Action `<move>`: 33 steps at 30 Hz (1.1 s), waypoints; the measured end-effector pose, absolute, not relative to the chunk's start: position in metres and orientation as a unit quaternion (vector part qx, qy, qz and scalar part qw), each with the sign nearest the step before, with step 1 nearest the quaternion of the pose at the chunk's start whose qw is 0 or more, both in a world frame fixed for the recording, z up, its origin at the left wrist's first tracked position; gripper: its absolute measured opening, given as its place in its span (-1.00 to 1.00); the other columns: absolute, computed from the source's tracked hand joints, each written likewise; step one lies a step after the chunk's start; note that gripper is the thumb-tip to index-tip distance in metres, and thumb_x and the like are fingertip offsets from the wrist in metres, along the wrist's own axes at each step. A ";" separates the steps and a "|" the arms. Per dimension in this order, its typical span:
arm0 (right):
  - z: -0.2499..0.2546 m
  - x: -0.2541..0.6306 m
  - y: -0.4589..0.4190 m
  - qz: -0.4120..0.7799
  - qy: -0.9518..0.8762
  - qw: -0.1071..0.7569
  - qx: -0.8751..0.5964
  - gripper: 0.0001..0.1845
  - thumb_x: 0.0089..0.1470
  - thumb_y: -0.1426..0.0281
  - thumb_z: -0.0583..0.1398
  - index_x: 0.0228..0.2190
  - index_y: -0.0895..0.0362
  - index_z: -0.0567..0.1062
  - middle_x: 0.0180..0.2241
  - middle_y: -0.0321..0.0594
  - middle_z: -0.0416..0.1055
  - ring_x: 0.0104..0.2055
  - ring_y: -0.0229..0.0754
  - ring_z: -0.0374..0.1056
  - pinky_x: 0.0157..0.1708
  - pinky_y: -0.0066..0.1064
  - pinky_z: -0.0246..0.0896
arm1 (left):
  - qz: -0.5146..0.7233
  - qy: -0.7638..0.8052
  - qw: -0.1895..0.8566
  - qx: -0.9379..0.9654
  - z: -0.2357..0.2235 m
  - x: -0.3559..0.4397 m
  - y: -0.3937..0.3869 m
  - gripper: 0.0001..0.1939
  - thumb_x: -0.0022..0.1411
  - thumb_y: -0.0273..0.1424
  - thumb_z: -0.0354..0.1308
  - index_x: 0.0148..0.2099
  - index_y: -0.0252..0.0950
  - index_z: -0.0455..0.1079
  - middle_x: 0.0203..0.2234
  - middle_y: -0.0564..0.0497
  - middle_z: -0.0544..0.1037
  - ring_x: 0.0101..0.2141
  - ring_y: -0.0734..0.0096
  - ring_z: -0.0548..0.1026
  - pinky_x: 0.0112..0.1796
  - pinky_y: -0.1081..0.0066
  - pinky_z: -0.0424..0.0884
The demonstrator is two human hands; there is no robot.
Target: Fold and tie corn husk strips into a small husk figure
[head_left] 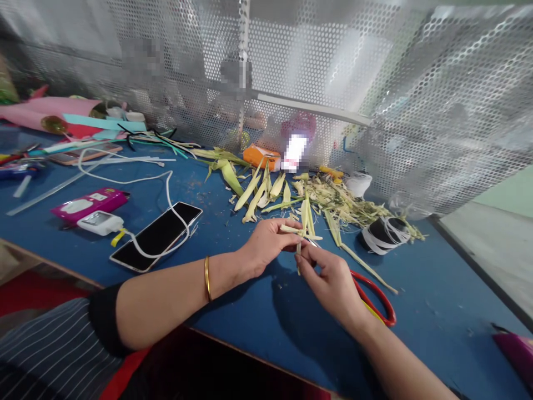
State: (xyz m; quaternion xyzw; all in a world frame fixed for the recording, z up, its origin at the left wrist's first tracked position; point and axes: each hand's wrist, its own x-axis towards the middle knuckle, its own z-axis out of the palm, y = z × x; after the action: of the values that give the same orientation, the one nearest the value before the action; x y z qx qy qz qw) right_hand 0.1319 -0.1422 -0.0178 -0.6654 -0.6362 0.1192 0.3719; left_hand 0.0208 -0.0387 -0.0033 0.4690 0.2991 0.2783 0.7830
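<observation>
My left hand (265,245) is closed around a small piece of folded, pale green corn husk (291,229), pinching it between thumb and fingers. Narrow ends of the husk stick out in several directions from the fingertips. Close beside it, my right hand (331,278) pinches a short husk strip (298,250) that points down from the piece. Partly under my right hand lies a pair of scissors with a red and yellow handle (389,314); most of the blades are hidden. Beyond my hands, loose corn husks (250,191) are spread over the blue table (245,344).
A spool wound with white string (385,236) stands right of the husk scraps (345,197). To the left are a black-screened phone (158,236), a white cable (169,189) and a magenta device (91,204). An orange packet (262,158) rests by the perforated metal screen (300,61).
</observation>
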 end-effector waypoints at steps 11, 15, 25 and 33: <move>-0.017 0.154 -0.138 -0.002 -0.525 0.455 -0.719 -0.76 0.17 0.18 0.14 -0.29 0.10 0.43 -0.39 -0.23 0.40 -0.45 -0.21 0.29 -0.44 -0.43 0.15 | 0.236 0.302 0.797 0.467 0.001 0.014 -0.034 -0.84 0.10 -0.48 0.25 -0.22 -0.37 0.46 -0.54 0.01 0.56 -0.49 0.48 0.51 -0.31 0.41 0.43; -0.022 0.150 -0.136 0.069 -0.606 0.400 -0.684 -0.68 0.25 0.23 0.05 -0.49 0.08 0.41 -0.54 -0.30 0.34 -0.50 -0.23 0.26 -0.46 -0.44 0.11 | 0.251 0.295 0.788 0.478 -0.002 0.015 -0.039 -0.78 -0.04 -0.42 0.38 -0.32 -0.37 0.45 -0.64 0.12 0.46 -0.62 0.61 0.37 -0.46 0.50 0.33; -0.017 0.135 -0.138 0.218 -0.526 0.494 -0.657 -0.53 0.23 0.09 0.03 -0.58 0.11 0.37 -0.59 -0.26 0.31 -0.51 -0.19 0.24 -0.47 -0.38 0.14 | 0.259 0.310 0.716 0.570 0.005 0.011 -0.040 -0.92 0.09 -0.42 0.26 -0.38 -0.34 0.47 -0.68 0.14 0.43 -0.61 0.55 0.36 -0.48 0.51 0.28; -0.001 0.135 -0.108 0.305 -0.353 0.629 -0.622 -0.60 -0.07 0.08 0.32 -0.58 0.14 0.42 -0.63 -0.35 0.30 -0.54 -0.28 0.18 -0.49 -0.44 0.10 | 0.150 0.280 0.721 0.615 0.023 -0.003 -0.027 -0.65 0.17 -0.13 0.17 -0.38 -0.35 0.44 -0.56 -0.02 0.57 -0.56 0.46 0.46 -0.45 0.47 0.32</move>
State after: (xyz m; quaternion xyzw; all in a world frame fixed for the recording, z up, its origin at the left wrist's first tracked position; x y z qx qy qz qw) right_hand 0.1349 -0.1082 -0.0007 -0.6218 -0.3530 0.3053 0.6289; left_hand -0.0030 -0.0269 0.0226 0.6155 0.2803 0.1500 0.7212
